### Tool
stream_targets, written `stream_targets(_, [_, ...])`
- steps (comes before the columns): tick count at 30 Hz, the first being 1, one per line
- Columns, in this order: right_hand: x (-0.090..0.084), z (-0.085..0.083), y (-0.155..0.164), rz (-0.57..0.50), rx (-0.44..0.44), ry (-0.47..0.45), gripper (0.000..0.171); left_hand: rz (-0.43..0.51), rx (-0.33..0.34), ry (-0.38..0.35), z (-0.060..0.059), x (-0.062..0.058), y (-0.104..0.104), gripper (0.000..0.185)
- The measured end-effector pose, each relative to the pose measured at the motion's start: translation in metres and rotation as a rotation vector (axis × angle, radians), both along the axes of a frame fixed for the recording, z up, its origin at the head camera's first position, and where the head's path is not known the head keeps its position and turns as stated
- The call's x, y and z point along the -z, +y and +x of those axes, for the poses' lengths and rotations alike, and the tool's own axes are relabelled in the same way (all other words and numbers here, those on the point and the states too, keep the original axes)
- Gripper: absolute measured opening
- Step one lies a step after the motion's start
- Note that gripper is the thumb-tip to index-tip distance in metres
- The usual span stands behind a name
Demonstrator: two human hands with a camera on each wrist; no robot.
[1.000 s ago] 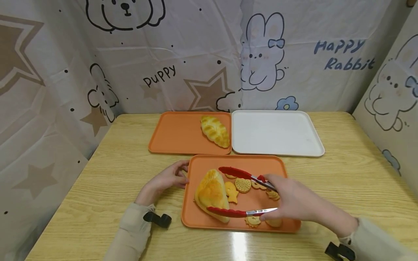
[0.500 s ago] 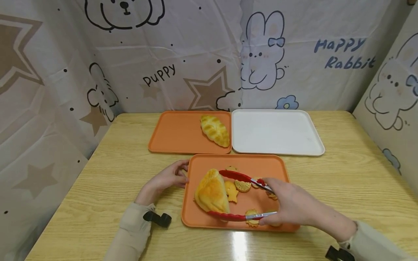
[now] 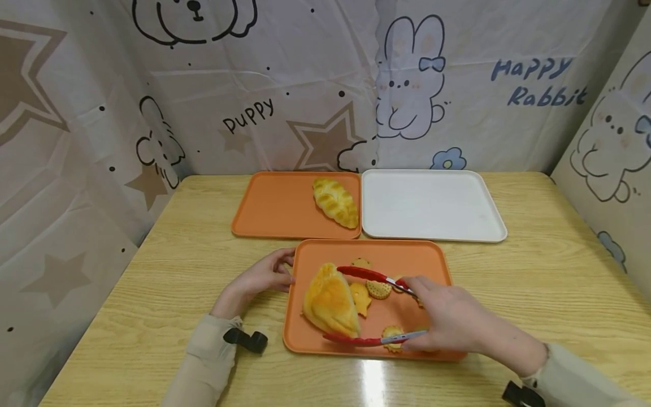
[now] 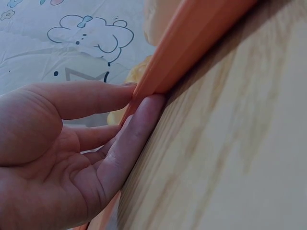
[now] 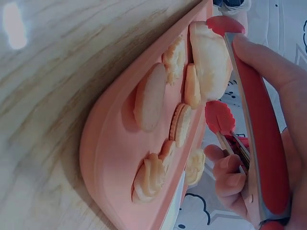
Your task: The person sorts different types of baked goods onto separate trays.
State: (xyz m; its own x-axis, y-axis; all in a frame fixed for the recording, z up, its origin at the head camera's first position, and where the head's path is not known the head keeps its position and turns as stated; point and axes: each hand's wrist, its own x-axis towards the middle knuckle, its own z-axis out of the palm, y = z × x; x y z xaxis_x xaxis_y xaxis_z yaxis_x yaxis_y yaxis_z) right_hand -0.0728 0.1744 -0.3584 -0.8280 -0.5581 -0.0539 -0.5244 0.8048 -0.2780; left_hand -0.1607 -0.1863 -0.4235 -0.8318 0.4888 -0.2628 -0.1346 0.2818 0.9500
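Note:
My right hand [image 3: 455,319] holds a pair of red-tipped metal tongs [image 3: 362,273], whose arms are spread wide. The tong tips lie on either side of a large triangular golden bread [image 3: 329,305], at its far and near corners. That bread rests on the left part of the near orange tray [image 3: 402,253]. In the right wrist view, the red handle of the tongs [image 5: 264,139] runs along the palm. My left hand [image 3: 259,275] is at the left edge of this tray. The left wrist view shows its thumb and fingers [image 4: 144,115] pinching the orange rim.
Several small biscuits, among them a fish-shaped one [image 3: 360,299] and a round one [image 3: 378,290], lie right of the bread. Behind stand another orange tray [image 3: 280,206] with a braided bread [image 3: 335,203] and a white tray [image 3: 432,206]. A printed cloth [image 3: 305,85] hangs behind the table.
The tongs have come down and slightly towards me, their near tip shifting from over the bread to its near edge. My left hand and the trays have stayed put.

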Motion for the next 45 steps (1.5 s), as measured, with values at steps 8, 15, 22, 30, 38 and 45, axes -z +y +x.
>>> stream_targets(8, [0.002,-0.001,-0.001,-0.047,-0.043,0.042,0.08,-0.007,-0.001,0.011,0.0,-0.001,0.001,0.069])
stream_targets(15, [0.006,-0.004,0.001,-0.085,-0.073,0.046,0.067,-0.007,-0.001,0.005,0.0,0.0,0.0,0.067])
stream_targets(22, [0.002,-0.009,0.003,-0.113,-0.054,0.049,0.067,-0.003,0.003,0.012,0.0,0.001,0.0,0.066])
stream_targets(30, [-0.006,-0.024,0.006,-0.119,-0.015,0.11,0.072,-0.009,0.0,0.012,0.0,0.0,0.001,0.067])
stream_targets(38, [-0.011,-0.056,-0.004,-0.093,-0.004,0.189,0.068,-0.012,-0.018,0.011,-0.001,0.0,0.0,0.068])
stream_targets(45, [-0.011,-0.078,-0.018,-0.068,-0.003,0.203,0.075,-0.019,-0.023,0.002,0.0,0.001,0.0,0.065])
